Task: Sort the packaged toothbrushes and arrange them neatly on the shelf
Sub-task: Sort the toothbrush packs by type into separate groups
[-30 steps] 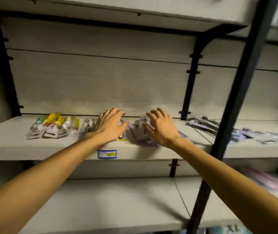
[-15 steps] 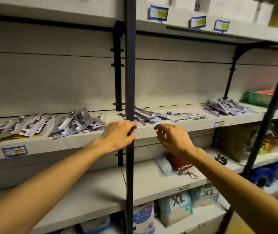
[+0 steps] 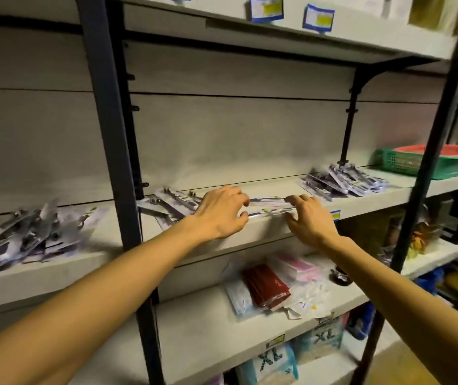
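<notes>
At the front edge of the middle shelf (image 3: 272, 232), both hands are taking hold of a few packaged toothbrushes (image 3: 269, 208) lying lengthwise along the lip. The left hand (image 3: 220, 215) is curling its fingers over the left end of the packs, thumb underneath near the edge; the right hand (image 3: 309, 218) is pinching the right end, fingers on top and thumb below. The packs are blurred, so how many are being held is hard to say, perhaps two or three. Just left of the left hand, a loose heap of packs (image 3: 170, 207) is lying askew on the same shelf, beside the dark upright post (image 3: 111, 134). Farther left, past the post, another untidy pile (image 3: 27, 232) is spreading over the board. To the right, well apart from the hands, a fanned pile (image 3: 344, 180) is resting near a green basket (image 3: 422, 162). On the shelf below, a dark red packet (image 3: 266, 284) is sitting among pale wrapped goods.
</notes>
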Demonstrator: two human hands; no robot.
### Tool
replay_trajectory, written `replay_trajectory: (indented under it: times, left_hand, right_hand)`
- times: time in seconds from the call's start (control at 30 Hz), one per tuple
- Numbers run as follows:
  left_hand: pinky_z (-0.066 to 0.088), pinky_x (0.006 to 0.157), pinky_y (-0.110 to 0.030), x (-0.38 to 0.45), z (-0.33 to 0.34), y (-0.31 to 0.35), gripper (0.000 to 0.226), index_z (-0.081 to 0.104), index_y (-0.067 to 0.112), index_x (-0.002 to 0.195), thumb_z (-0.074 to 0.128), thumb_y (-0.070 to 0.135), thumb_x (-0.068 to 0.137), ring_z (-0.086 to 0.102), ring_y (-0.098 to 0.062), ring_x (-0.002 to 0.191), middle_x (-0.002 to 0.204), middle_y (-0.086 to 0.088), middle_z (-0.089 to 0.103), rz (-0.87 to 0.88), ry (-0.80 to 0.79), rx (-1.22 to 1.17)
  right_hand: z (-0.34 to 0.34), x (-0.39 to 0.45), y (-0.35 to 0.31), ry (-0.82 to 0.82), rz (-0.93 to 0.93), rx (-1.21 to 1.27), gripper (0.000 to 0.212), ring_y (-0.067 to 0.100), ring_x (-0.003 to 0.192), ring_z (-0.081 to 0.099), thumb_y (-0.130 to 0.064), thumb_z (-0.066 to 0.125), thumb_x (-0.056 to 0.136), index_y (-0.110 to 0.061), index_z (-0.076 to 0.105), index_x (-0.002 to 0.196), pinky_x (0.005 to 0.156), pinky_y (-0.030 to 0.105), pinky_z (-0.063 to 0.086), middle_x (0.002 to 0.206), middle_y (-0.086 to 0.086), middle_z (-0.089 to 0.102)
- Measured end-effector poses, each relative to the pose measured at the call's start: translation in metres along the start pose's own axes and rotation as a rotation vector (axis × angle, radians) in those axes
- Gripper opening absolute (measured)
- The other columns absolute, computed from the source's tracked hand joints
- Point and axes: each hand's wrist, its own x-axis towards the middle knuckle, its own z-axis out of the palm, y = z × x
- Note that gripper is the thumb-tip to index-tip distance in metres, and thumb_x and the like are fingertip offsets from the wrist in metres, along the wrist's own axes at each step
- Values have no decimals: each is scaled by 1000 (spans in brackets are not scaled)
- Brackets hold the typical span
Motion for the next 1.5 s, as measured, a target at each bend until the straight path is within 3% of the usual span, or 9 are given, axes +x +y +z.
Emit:
replay_trajectory:
  times: [0.13,0.27,0.37,0.47,0.57,0.77,0.97,1.27,1.5]
  left_hand:
    - [48,88,-38,52,18,-11,41,57,18,130,51,37,93,57,-28,114,130,-6,56,-66,-123,24]
    - [46,94,-39,91,38,-31,43,55,17,134,52,34,94,55,-28,120,136,-5,53,-138,-202,54]
    - [47,99,-39,114,55,-42,44,56,19,136,54,32,94,54,-28,123,140,-4,54,-208,-318,58]
    - [48,88,-37,129,71,-48,29,64,19,119,57,32,94,59,-27,107,127,-6,63,-246,-447,34]
    - [47,77,-34,140,79,-55,20,69,22,108,63,34,94,58,-22,92,112,-3,69,-285,-413,-45]
    - [53,84,-34,157,84,-59,17,77,25,104,70,32,90,65,-20,97,106,4,75,-320,-279,-93]
    - [49,74,-31,165,84,-61,14,76,29,97,65,35,91,67,-21,94,100,6,76,-413,-91,-70]
    - [47,65,-28,221,102,-25,15,72,30,72,73,37,86,67,-11,74,72,17,70,-632,90,-345]
    - [52,66,-34,291,135,42,24,76,21,72,68,39,86,68,-23,67,62,2,70,-720,141,-495]
  right_hand:
    - [7,49,42,-149,122,-52,41,38,119,55,-32,58,95,-10,60,130,97,44,48,131,21,58]
    - [15,76,70,-213,109,-83,38,27,88,64,-51,58,93,-15,71,96,72,36,51,97,9,71]
    - [11,92,84,-245,66,-17,36,20,78,60,-56,64,89,-23,77,90,62,29,40,81,-4,65]
    - [5,102,99,-364,4,72,31,16,83,64,-55,69,86,-27,78,94,69,30,50,85,-7,70]
    - [4,110,112,-402,-37,120,27,11,87,66,-49,75,82,-27,78,99,79,30,52,94,-7,74]
    - [6,122,142,-238,-207,243,30,13,86,66,-45,78,82,-20,77,99,75,29,53,95,-3,73]
    - [-2,159,171,-15,-367,273,39,15,93,63,-55,76,78,-19,76,95,79,39,55,103,-3,72]
    - [6,171,253,196,-302,318,29,14,88,57,-49,72,84,-23,69,97,76,40,52,94,-6,67]
    - [1,167,339,410,-29,317,29,12,81,59,-49,72,83,-24,67,96,68,27,43,85,-10,65]
